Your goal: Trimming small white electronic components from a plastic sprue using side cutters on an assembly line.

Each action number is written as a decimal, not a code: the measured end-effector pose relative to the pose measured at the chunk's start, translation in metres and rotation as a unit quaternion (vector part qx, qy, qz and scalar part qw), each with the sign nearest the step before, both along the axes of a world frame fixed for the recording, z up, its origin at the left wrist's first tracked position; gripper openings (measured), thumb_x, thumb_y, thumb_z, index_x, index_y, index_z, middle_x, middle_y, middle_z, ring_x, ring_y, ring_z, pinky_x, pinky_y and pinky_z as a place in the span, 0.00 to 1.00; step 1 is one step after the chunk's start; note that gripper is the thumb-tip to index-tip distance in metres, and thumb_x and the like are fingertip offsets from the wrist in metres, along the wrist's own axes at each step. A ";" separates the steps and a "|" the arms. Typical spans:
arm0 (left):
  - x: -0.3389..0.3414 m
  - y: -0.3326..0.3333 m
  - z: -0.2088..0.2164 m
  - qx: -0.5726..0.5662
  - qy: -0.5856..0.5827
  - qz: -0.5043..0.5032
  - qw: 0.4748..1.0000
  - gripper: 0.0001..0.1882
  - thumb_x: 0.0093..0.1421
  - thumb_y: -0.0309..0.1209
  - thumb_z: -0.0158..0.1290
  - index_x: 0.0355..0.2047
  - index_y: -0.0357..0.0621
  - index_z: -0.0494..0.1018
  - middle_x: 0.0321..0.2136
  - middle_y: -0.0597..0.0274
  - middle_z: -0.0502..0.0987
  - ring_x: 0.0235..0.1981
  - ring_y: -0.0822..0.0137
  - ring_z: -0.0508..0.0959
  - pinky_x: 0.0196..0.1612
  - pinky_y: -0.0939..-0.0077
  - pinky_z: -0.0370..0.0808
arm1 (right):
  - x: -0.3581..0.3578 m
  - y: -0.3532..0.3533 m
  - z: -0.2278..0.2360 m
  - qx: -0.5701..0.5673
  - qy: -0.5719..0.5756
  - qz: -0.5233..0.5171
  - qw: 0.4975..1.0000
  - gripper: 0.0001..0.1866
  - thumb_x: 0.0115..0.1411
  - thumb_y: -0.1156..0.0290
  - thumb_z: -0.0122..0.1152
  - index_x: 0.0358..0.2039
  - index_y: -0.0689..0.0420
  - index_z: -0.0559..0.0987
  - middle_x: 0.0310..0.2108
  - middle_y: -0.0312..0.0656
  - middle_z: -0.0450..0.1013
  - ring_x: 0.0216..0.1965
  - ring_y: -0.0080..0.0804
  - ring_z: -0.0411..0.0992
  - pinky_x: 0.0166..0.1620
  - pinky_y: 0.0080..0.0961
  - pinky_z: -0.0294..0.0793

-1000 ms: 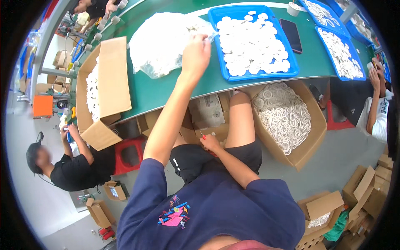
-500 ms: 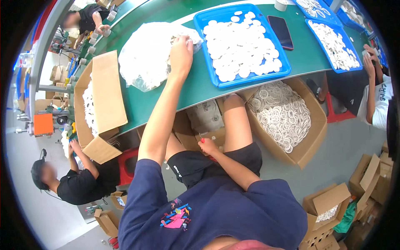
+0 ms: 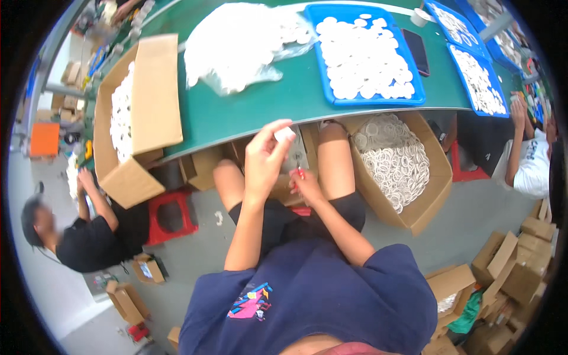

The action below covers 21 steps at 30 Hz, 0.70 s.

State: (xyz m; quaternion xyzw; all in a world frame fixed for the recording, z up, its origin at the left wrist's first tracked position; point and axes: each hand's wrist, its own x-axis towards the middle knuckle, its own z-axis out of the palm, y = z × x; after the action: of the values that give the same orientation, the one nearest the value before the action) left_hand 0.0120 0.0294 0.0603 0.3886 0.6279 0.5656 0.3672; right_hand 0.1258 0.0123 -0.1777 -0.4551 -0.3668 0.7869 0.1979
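Observation:
Above my lap, just off the table's front edge, my left hand (image 3: 264, 157) pinches a small white piece (image 3: 284, 134) between thumb and fingertips. My right hand (image 3: 309, 189) is closed round a small red-handled tool (image 3: 300, 174) between my knees; its working end is too small to make out. On the green table (image 3: 236, 112) lies a clear plastic bag (image 3: 228, 50) of white pieces, several showing at its mouth. A blue tray (image 3: 378, 102) to its right holds many flat white discs (image 3: 364, 59).
A carton (image 3: 157, 100) of white pieces stands at the left; another carton (image 3: 435, 216) of white rings sits below the table at right. A phone (image 3: 416, 52) and more blue trays (image 3: 503, 109) lie farther right. People work on both sides. A red stool (image 3: 168, 219) stands left.
My left hand has come back from the plastic bag to above my lap, with a white piece in it. My right hand stays between my knees with the red-handled tool. The view has shifted.

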 end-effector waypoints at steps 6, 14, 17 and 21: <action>-0.006 -0.080 -0.058 -0.115 0.130 -0.003 0.985 0.15 0.57 0.29 0.57 0.44 0.35 0.74 0.28 0.59 0.75 0.23 0.75 0.72 0.28 0.80 0.70 | 0.027 0.000 0.057 0.375 -0.150 0.070 0.912 0.15 0.56 0.72 0.56 0.44 0.60 0.76 0.31 0.49 0.74 0.34 0.43 0.75 0.38 0.33 0.73; -0.006 -0.114 -0.081 -0.139 0.222 -0.036 0.964 0.15 0.56 0.30 0.56 0.41 0.33 0.74 0.33 0.45 0.77 0.34 0.49 0.77 0.39 0.63 0.73 | 0.023 -0.024 0.092 0.525 -0.135 0.165 0.824 0.19 0.52 0.79 0.58 0.47 0.61 0.76 0.38 0.50 0.73 0.38 0.45 0.73 0.43 0.32 0.72; -0.008 -0.116 -0.079 -0.148 0.225 -0.037 0.962 0.15 0.55 0.29 0.56 0.41 0.33 0.74 0.34 0.43 0.77 0.37 0.47 0.77 0.41 0.61 0.73 | 0.019 -0.023 0.093 0.507 -0.135 0.176 0.833 0.20 0.53 0.79 0.58 0.48 0.60 0.76 0.37 0.49 0.73 0.38 0.44 0.73 0.42 0.32 0.72; -0.010 -0.119 -0.078 -0.159 0.219 -0.039 0.962 0.15 0.55 0.28 0.56 0.41 0.34 0.75 0.35 0.42 0.77 0.39 0.46 0.77 0.42 0.60 0.72 | 0.018 -0.026 0.093 0.500 -0.142 0.188 0.833 0.20 0.53 0.79 0.58 0.49 0.59 0.76 0.37 0.49 0.73 0.37 0.43 0.73 0.42 0.31 0.72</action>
State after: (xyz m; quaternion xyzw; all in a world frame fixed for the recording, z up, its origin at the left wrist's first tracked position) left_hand 0.0017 -0.0899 -0.0176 0.4633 0.7593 0.3451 0.2995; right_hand 0.1441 -0.0140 -0.0842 -0.3232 -0.8127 0.4449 0.1928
